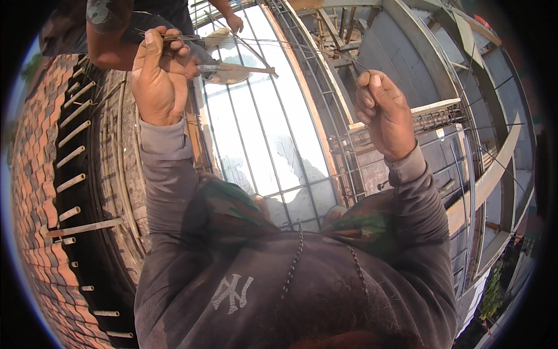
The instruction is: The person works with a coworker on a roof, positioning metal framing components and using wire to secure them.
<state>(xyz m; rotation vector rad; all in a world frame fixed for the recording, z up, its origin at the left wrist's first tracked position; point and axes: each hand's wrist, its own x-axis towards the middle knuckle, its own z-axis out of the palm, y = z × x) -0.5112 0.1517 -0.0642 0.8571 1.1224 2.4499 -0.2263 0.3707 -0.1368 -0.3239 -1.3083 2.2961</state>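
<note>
Both hands pinching thin wire [279, 43]: left hand [156, 75] and right hand [383, 110] gripping opposite ends. Could slip or whip if tension jumps. Co-worker's hand [235, 23] close by.

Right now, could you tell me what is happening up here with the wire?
A person in a grey hooded top holds thin tie wire stretched between both raised hands. The left hand pinches a bundle of strands, and the right hand grips the other end. Below them lies a rebar grid over pale formwork, with a brick wall at the left. A second person crouches ahead, holding a trowel over the grid.
</note>
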